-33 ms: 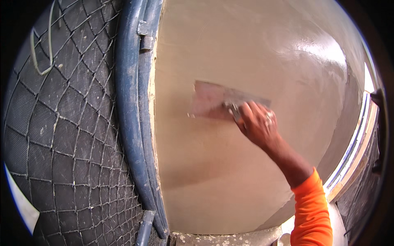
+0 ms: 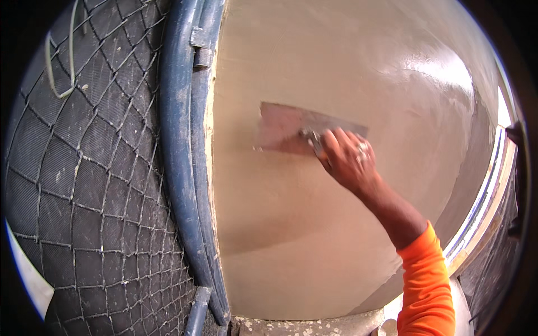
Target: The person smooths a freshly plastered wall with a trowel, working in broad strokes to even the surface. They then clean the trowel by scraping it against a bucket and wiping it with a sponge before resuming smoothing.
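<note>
My right hand (image 2: 348,157), in an orange sleeve, is closed round the handle of a rectangular steel plastering trowel (image 2: 280,126). The trowel's wide blade lies against a smooth grey-beige plastered wall (image 2: 314,224), a little left of the middle of that surface. A pale ring shows on one of the fingers. The plaster looks glossy at the upper right and has a darker band along its right side. My left hand is not in view.
Blue painted metal tubes (image 2: 176,112) with a hinge edge the plaster on the left. Beside them, knotted netting (image 2: 89,196) covers dark mesh. A light frame (image 2: 479,207) runs along the right edge, and a spattered ledge (image 2: 308,327) lies at the bottom.
My right hand and the trowel have moved slightly up and to the left on the wall.
</note>
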### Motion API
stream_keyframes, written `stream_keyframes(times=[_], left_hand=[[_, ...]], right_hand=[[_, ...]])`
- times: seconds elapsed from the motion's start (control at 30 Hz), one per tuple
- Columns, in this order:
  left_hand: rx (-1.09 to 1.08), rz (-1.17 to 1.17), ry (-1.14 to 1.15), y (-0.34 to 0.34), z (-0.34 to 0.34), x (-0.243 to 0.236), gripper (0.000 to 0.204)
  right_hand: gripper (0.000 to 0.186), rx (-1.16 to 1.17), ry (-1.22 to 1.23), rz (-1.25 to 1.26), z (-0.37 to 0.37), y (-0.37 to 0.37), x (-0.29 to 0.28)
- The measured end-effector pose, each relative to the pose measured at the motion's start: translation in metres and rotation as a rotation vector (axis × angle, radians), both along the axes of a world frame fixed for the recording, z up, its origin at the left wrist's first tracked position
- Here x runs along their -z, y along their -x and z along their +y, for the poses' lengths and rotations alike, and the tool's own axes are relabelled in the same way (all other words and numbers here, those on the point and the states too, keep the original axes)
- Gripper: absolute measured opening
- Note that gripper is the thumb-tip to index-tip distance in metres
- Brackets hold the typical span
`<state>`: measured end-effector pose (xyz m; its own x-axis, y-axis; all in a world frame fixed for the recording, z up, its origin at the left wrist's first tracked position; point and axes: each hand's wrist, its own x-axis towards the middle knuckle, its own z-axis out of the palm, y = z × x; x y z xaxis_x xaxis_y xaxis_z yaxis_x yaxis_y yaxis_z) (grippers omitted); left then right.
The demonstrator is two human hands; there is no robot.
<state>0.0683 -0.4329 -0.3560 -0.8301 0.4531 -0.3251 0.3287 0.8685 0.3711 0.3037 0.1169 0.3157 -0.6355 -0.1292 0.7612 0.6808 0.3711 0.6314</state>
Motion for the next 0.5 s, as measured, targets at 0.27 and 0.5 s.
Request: stream_keyframes(times=[0.27, 0.5], left_hand=[[-0.017, -0.061, -0.033, -0.012, 0.007, 0.014, 0.069], [-0.021, -0.066, -0.090, 0.009, 0.051, 0.021, 0.070]], right_hand=[[0.027, 0.123, -0.132, -0.065, 0.028, 0.090, -0.051], [0.025, 0.236, -0.068, 0.010, 0.026, 0.119, -0.076]])
